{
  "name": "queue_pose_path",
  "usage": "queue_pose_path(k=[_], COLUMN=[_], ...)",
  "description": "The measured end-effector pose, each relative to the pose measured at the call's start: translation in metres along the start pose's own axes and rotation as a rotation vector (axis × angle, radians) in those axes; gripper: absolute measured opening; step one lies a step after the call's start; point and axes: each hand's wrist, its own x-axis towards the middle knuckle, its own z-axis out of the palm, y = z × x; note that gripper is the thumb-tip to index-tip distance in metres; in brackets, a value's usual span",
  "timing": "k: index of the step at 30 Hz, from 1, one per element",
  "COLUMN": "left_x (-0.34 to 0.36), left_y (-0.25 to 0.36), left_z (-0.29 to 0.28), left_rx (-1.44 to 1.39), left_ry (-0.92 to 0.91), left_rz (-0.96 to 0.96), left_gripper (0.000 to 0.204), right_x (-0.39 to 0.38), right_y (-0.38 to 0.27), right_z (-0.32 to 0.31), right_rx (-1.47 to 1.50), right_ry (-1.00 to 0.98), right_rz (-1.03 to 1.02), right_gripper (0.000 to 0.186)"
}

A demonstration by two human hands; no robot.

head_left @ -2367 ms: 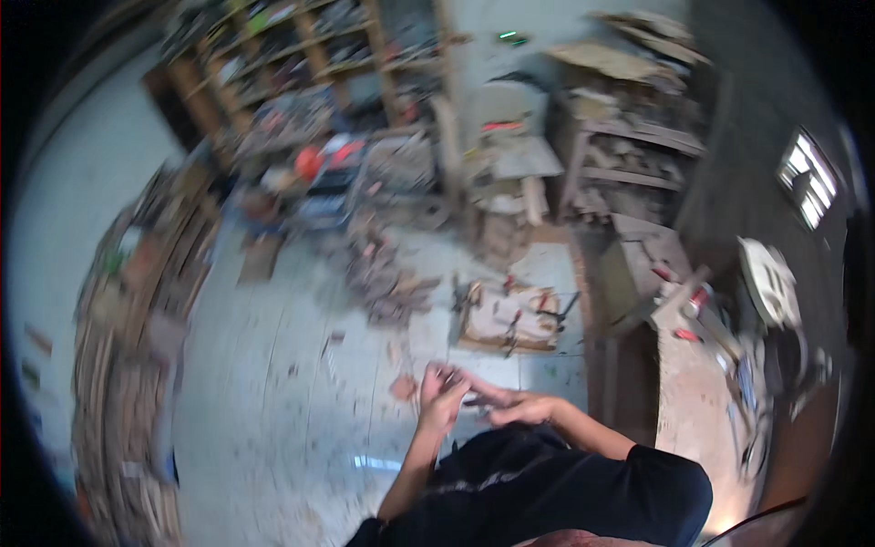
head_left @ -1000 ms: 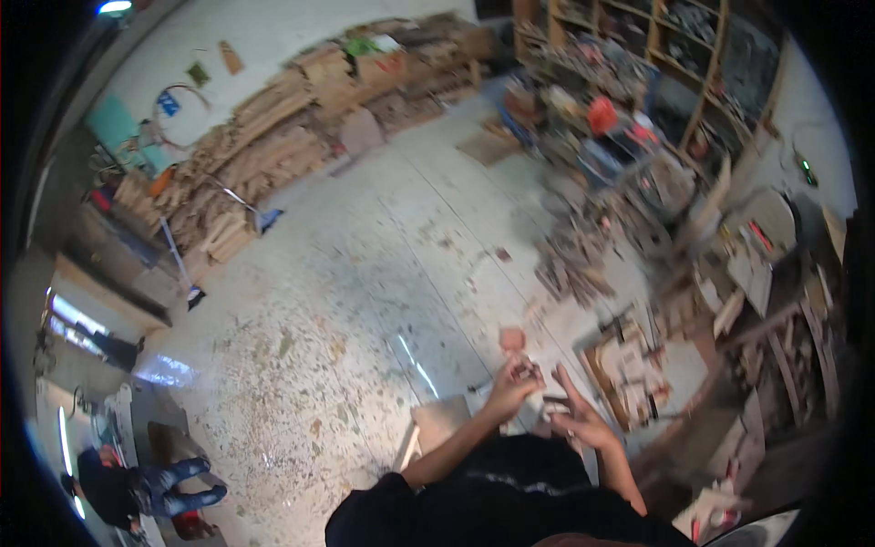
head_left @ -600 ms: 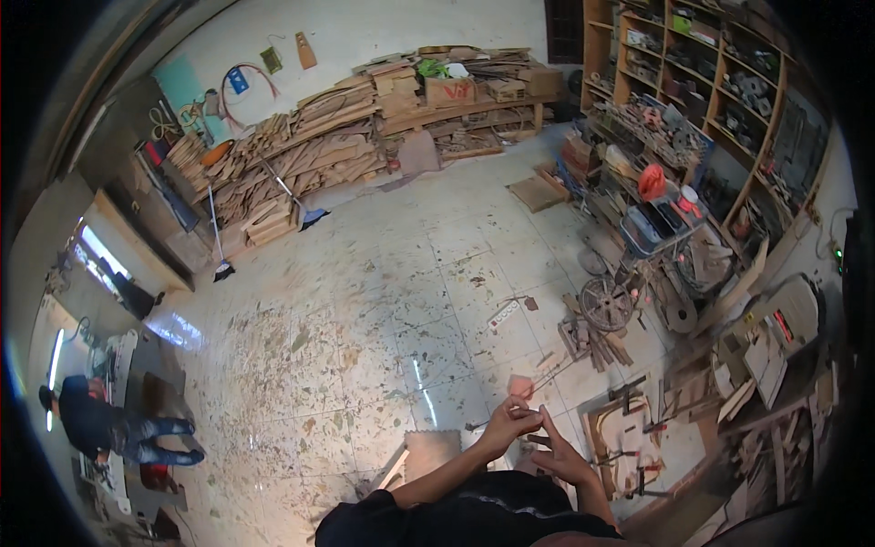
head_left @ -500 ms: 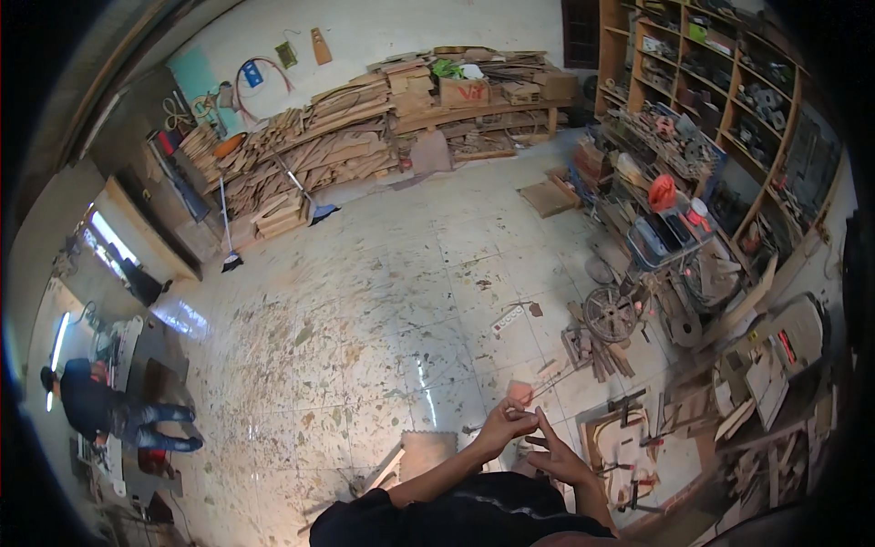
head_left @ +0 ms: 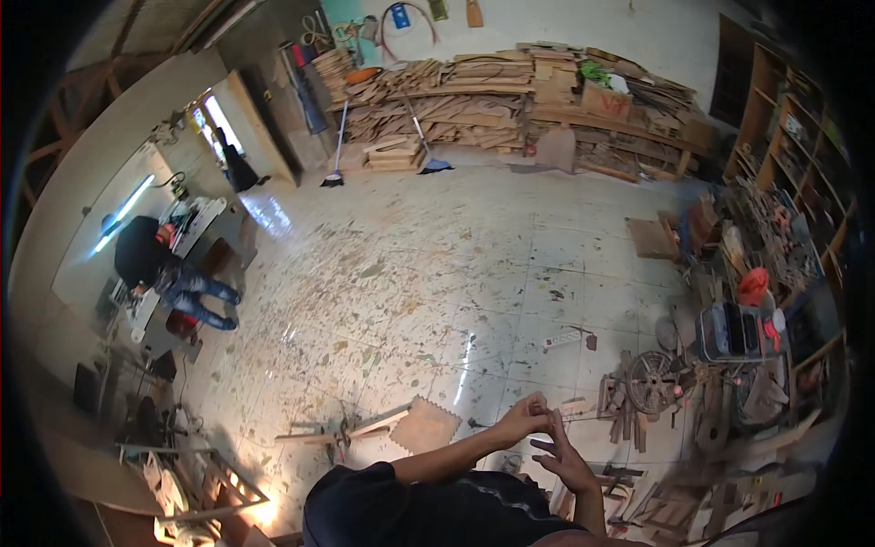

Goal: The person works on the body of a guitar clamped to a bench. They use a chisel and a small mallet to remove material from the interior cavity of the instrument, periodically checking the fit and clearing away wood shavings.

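My left hand [head_left: 524, 423] is raised in front of my body, its fingers bent together in a pinch. Whatever may be between them is too small to make out. Close beside it, my right hand [head_left: 565, 463] has its fingers apart, with the index finger stretched up to the left fingertips. A thin dark bar [head_left: 476, 424] shows just left of my left hand; I cannot tell whether it lies on the floor. Below my forearm is a brown mat with a jagged edge [head_left: 425, 427], next to wooden strips [head_left: 381, 419].
A spoked wheel [head_left: 653, 378] and wood scraps lie to the right, near a power strip [head_left: 562, 339]. Chips litter the tiled floor [head_left: 392, 273]. Stacked boards [head_left: 456, 87] line the far wall. A person [head_left: 173, 269] stands at a bench on the left. A wooden frame [head_left: 205, 488] is at lower left.
My view has swung left, so the room shifts right and the wooden frame at lower left comes into sight. My hands stay together, the right fingers still apart.
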Motion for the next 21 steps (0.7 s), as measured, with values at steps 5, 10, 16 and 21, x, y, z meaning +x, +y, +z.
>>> queue_pose_path(k=[5, 10, 16, 21], left_x=[-0.013, -0.02, -0.012, -0.004], left_y=[-0.008, -0.008, -0.007, -0.012], left_z=[-0.007, -0.013, -0.01, -0.004], left_rx=[-0.179, -0.24, -0.161, -0.097], left_ry=[0.192, 0.298, 0.312, 0.285], left_rz=[0.045, 0.072, 0.121, 0.13], left_gripper=[0.026, 0.021, 0.03, 0.032], right_x=[0.015, 0.025, 0.022, 0.018], right_y=[-0.012, -0.008, -0.008, -0.003], right_z=[-0.006, -0.013, -0.011, -0.019], right_rx=[-0.123, -0.087, -0.088, -0.101], right_ry=[-0.125, -0.182, -0.173, -0.127], right_rz=[0.032, 0.013, 0.052, 0.026], right_gripper=[0.101, 0.099, 0.101, 0.102])
